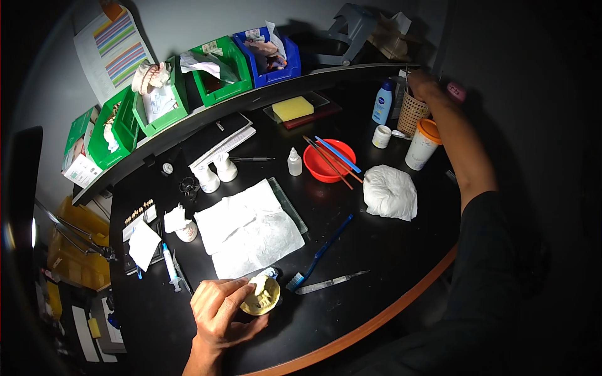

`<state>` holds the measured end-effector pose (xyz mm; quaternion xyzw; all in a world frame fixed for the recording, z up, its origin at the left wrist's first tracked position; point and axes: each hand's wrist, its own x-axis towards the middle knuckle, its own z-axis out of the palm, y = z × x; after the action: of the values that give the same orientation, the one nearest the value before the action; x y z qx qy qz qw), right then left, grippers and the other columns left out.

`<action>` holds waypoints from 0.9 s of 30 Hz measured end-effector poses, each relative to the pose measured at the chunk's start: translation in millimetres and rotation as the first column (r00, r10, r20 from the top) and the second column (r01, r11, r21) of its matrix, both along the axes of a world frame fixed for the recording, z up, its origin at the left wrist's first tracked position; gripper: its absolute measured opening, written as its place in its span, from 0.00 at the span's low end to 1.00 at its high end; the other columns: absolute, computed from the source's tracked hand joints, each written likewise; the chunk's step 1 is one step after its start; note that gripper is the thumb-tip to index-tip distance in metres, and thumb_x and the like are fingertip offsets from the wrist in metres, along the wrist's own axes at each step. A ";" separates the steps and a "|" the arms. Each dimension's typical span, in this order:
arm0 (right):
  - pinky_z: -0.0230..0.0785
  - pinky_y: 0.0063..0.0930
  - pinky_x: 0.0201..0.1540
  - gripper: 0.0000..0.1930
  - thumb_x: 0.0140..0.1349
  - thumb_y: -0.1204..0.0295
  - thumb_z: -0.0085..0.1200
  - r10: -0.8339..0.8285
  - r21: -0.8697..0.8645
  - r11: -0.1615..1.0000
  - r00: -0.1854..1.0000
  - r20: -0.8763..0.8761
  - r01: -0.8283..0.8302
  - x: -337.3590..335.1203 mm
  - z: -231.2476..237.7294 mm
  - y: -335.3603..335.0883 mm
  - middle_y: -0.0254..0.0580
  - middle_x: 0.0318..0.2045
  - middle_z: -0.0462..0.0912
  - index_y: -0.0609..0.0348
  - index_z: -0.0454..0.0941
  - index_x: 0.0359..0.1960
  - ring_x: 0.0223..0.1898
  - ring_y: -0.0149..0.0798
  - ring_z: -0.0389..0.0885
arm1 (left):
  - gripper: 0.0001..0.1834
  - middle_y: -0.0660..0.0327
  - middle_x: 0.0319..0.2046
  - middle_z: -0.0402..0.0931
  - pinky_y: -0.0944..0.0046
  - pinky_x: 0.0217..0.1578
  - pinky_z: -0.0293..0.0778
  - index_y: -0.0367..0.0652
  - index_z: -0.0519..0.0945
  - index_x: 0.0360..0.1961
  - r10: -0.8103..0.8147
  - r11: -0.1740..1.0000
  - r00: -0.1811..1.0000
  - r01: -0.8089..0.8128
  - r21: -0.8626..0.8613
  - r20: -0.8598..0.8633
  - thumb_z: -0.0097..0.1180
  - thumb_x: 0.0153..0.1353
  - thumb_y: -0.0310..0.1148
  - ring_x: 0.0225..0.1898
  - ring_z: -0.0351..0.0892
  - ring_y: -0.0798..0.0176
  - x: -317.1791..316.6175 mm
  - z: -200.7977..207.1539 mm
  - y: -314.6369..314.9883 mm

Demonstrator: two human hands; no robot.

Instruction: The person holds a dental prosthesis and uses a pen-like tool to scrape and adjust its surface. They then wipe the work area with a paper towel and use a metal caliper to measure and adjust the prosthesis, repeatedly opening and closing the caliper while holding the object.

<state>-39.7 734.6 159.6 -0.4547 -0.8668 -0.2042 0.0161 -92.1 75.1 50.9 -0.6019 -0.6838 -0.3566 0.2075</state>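
Note:
Near the front edge of the black table, my left hand (219,313) grips a yellowish plaster dental cast (266,301) between thumb and fingers. A pale piece sits on top of the cast under the fingertips. Far off at the back right, my right hand (426,86) reaches over a woven tan holder (412,116) with thin tools standing in it. Its fingers are bent, small and partly hidden, so what they touch is unclear. Close to the cast lie a blue toothbrush (323,250), a scalpel (329,283) and a spread white paper towel (251,232).
A red bowl (320,175) with brushes laid across it stands mid-table, beside a small dropper bottle (294,163). Right of it are a cotton-like white bundle (390,193), an orange-lidded cup (419,150) and a blue bottle (382,103). Green bins (160,119) line the raised shelf.

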 end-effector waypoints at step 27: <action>0.79 0.48 0.50 0.23 0.48 0.55 0.61 0.185 0.258 0.963 0.896 -0.403 -0.083 22.2 94.1 19.9 0.60 0.45 0.86 0.59 0.87 0.40 0.49 0.57 0.86 | 0.25 0.50 0.37 0.82 0.59 0.36 0.78 0.32 0.83 0.41 0.035 0.999 0.999 -0.035 0.041 -0.009 0.74 0.39 0.31 0.34 0.83 0.52 -5.6 -1.0 -6.2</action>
<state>-17.5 754.6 253.7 -0.4219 -0.8417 -0.1998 0.2714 -97.7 69.0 49.9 -0.5872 -0.6859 -0.3637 0.2292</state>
